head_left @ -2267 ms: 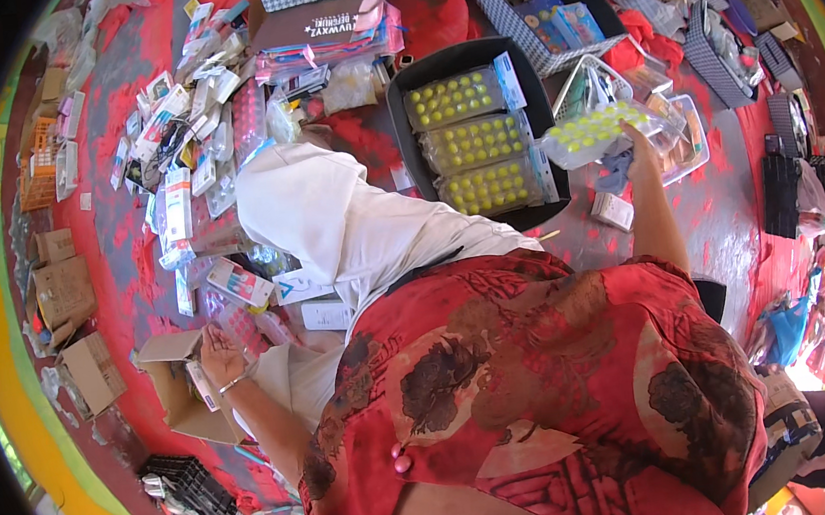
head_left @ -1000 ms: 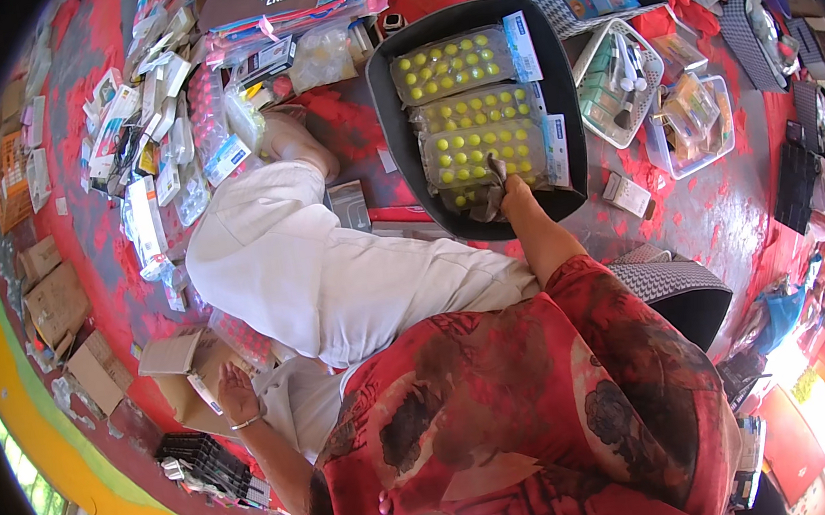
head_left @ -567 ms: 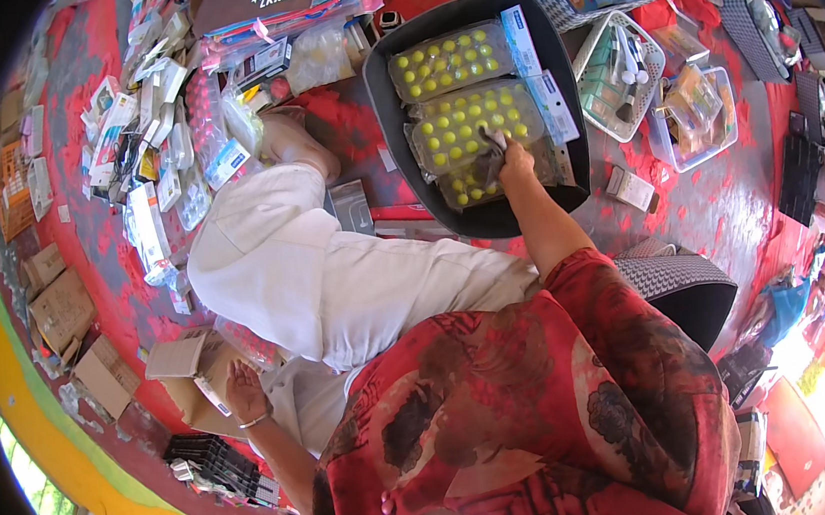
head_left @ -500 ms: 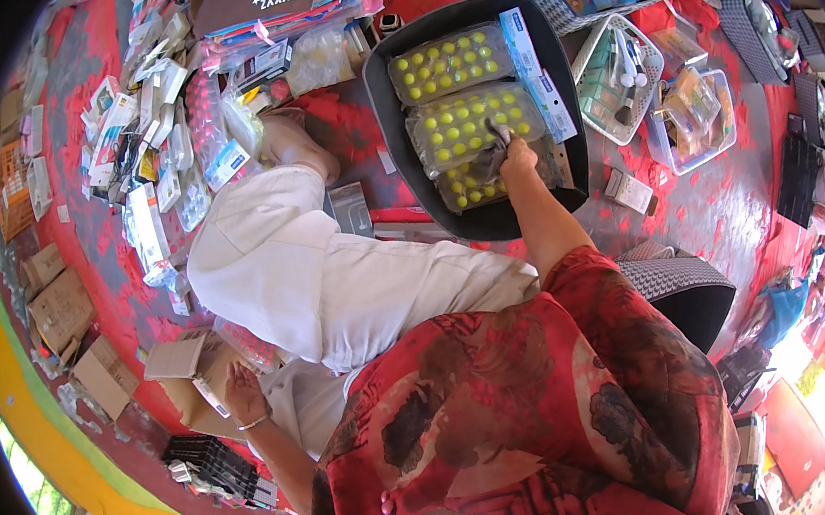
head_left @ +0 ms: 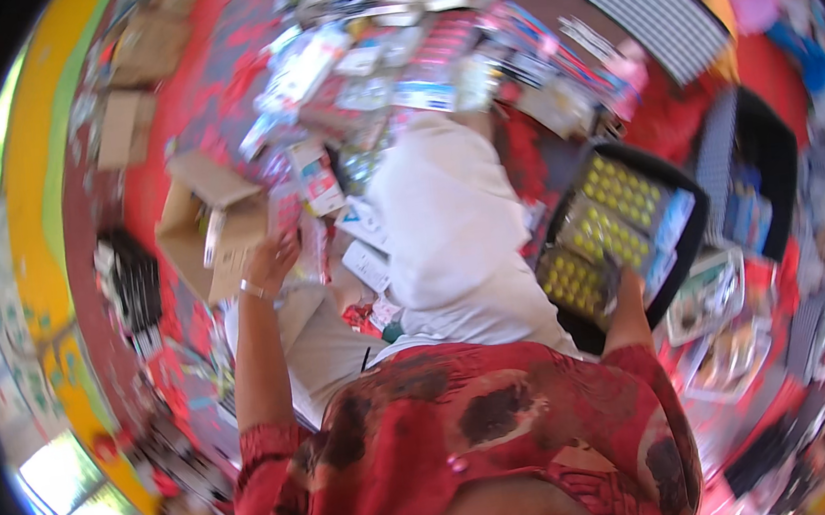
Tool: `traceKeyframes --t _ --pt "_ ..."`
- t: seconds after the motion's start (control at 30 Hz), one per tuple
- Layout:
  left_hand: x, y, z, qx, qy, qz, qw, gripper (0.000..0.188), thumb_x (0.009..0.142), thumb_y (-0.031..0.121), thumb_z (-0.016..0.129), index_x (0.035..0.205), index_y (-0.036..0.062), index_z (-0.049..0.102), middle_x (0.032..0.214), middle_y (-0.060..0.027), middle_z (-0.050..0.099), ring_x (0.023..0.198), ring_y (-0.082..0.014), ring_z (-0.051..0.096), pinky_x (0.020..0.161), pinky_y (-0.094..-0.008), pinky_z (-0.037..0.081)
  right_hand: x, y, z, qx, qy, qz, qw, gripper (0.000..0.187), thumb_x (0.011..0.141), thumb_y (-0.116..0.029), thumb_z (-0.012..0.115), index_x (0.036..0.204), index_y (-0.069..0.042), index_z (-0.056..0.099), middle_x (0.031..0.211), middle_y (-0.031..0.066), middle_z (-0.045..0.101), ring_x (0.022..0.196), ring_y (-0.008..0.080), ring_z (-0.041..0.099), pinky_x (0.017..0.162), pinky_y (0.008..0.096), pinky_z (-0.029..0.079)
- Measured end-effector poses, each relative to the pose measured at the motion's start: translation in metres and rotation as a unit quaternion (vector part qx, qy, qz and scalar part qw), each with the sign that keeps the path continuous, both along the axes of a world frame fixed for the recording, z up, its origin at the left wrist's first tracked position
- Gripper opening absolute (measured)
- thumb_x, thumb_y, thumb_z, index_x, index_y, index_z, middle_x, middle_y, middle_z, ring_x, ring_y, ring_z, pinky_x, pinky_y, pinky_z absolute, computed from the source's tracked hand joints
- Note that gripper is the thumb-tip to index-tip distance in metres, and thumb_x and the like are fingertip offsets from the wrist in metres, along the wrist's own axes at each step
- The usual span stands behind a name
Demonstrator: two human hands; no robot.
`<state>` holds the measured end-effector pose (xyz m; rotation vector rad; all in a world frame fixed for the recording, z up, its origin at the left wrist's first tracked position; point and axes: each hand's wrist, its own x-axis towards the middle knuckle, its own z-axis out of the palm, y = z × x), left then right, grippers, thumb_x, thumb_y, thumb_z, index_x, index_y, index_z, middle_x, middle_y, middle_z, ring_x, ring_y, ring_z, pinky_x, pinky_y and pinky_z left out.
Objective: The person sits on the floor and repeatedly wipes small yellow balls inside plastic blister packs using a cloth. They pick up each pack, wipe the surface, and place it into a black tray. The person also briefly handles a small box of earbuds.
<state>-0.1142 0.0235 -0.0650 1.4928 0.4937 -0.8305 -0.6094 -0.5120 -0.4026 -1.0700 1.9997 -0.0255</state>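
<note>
Head | left hand (head_left: 273,260) at cardboard box's (head_left: 236,268) edge, right hand (head_left: 629,287) over yellow-ball blister packs (head_left: 619,196) in black bin (head_left: 667,168); both grips too blurred to tell | view swung left, box nearer centre, suggesting attention moving there; packs still binned | their long axes slant upper-left to lower-right, label cards (head_left: 674,220) lower-right

Three clear packs of yellow-green balls (head_left: 624,191) are lying side by side in a black bin (head_left: 673,173) at the right, their pale blue cards pointing right. A blurred grey cloth (head_left: 614,266) is bunching in the right hand (head_left: 629,287) over the nearer packs.
</note>
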Motion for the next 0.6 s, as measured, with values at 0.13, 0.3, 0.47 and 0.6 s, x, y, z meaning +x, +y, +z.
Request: traceKeyframes --t 0.13,0.3,0.47,0.6 --pt "0.024 -0.021 0.015 -0.068 -0.041 0.002 0.997 0.038 0.083 0.025 0.055 0.114 0.0048 0.050 0.104 -0.0053 0.057 0.089 -0.0155 0.056 0.081 -0.0302 0.047 0.016 -0.036 0.037 0.065 -0.141 0.068 0.986 0.041 0.077 -0.030 0.058 0.103 0.001 0.059 0.088 0.0150 0.061 0.078 0.0310 0.059 0.071 0.0434 0.048" --pt "0.055 -0.021 0.018 -0.131 -0.091 0.055 0.986 0.031 0.087 0.020 0.050 0.114 0.0043 0.048 0.098 -0.0063 0.060 0.085 -0.0149 0.058 0.075 -0.0293 0.051 0.128 -0.123 0.200 0.078 -0.488 -0.021 0.869 0.021 0.079 -0.028 0.053 0.088 -0.011 0.059 0.074 0.0081 0.057 0.064 0.0301 0.055 0.060 0.0499 0.048" --pt "0.069 -0.010 0.000 -0.130 -0.014 0.229 0.965 0.023 0.089 0.015 0.047 0.107 0.0012 0.050 0.092 -0.0082 0.059 0.080 -0.0159 0.058 0.072 -0.0275 0.051 0.331 -0.146 0.355 0.271 -0.759 0.284 0.519 0.033 0.081 -0.046 0.048 0.076 -0.014 0.054 0.070 0.0038 0.054 0.069 0.0240 0.054 0.075 0.0480 0.046" --pt "0.085 -0.021 0.008 -0.183 -0.037 0.266 0.946 0.026 0.089 0.012 0.047 0.111 -0.0019 0.048 0.090 -0.0105 0.057 0.077 -0.0170 0.057 0.071 -0.0281 0.051 0.489 -0.060 0.447 0.199 -0.631 0.242 0.710 0.028 0.083 -0.039 0.049 0.078 -0.012 0.053 0.070 0.0072 0.056 0.059 0.0211 0.055 0.058 0.0379 0.045"
